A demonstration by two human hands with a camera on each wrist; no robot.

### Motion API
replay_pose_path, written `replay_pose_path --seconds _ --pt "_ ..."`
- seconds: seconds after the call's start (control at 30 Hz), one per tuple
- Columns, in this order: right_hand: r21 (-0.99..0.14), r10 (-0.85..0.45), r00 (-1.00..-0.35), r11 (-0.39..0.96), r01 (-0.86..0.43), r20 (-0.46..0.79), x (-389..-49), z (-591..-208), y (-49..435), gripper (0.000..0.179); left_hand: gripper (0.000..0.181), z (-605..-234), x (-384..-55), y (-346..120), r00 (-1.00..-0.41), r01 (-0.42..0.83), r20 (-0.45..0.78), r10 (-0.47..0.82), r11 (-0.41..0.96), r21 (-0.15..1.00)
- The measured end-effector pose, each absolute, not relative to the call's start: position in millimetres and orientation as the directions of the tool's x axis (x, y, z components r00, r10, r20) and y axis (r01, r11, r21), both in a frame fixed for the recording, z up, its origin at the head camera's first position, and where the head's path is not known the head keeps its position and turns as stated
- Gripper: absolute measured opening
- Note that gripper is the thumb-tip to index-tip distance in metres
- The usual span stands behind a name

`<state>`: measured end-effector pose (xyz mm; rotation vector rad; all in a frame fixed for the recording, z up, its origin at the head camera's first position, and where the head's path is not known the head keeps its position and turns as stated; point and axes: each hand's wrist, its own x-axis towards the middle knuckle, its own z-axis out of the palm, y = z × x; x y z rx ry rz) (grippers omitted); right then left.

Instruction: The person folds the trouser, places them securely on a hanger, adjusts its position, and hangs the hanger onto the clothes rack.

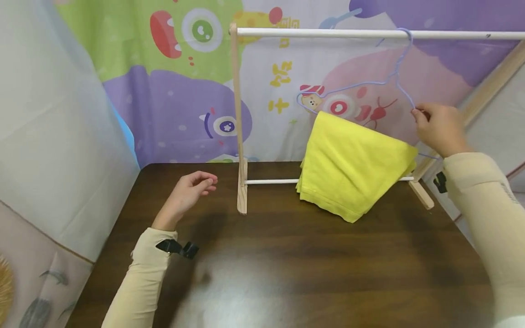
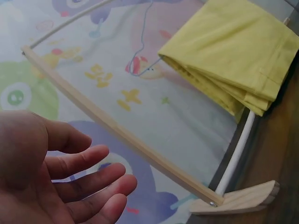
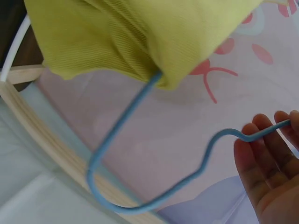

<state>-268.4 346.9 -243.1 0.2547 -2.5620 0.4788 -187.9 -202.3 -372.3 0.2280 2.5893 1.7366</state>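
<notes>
A blue wire hanger has its hook over the white top rod of a wooden rack. Draped over the hanger's lower bar is a folded yellow cloth with a stitched hem, tilted down to the right. My right hand pinches the hanger's right shoulder wire between thumb and fingers; the right wrist view shows that hand on the wire, beside the cloth. Left of the rack, my left hand hovers with loosely bent fingers, holding nothing, as the left wrist view also shows.
The rack's left wooden post stands between my left hand and the cloth, its foot on the dark wooden table. A lower white rod runs behind the cloth. A printed cartoon curtain hangs close behind.
</notes>
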Motion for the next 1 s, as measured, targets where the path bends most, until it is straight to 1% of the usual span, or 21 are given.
replay_pose_path --seconds 0.1,0.33,0.53,0.73,0.87,1.0 --pt "-0.314 -0.042 -0.832 0.914 -0.255 0.553 -264 -250 351 0.031 0.029 -374 -188 -203 -0.991 0.092 0.049 0.123 0.374 0.923" --pt "-0.348 -0.008 -0.796 0.897 -0.273 0.605 -256 -260 353 0.026 0.030 -383 -186 -209 -0.994 0.051 0.011 0.111 0.369 0.928" --pt "-0.372 0.018 -0.815 0.895 -0.245 0.580 -253 -263 353 0.026 0.030 -386 -187 -211 -0.995 0.048 0.012 0.101 0.357 0.933" --pt "-0.385 0.057 -0.809 0.897 -0.216 0.585 -251 -265 350 0.027 0.030 -386 -186 -212 -0.995 0.039 0.003 0.102 0.351 0.936" --pt "-0.390 0.060 -0.809 0.895 -0.217 0.585 -250 -265 349 0.027 0.031 -384 -187 -212 -0.995 0.042 0.007 0.098 0.351 0.935" --pt "-0.402 0.063 -0.825 0.892 -0.206 0.562 -248 -266 349 0.028 0.031 -383 -187 -213 -0.995 0.046 0.012 0.097 0.352 0.935"
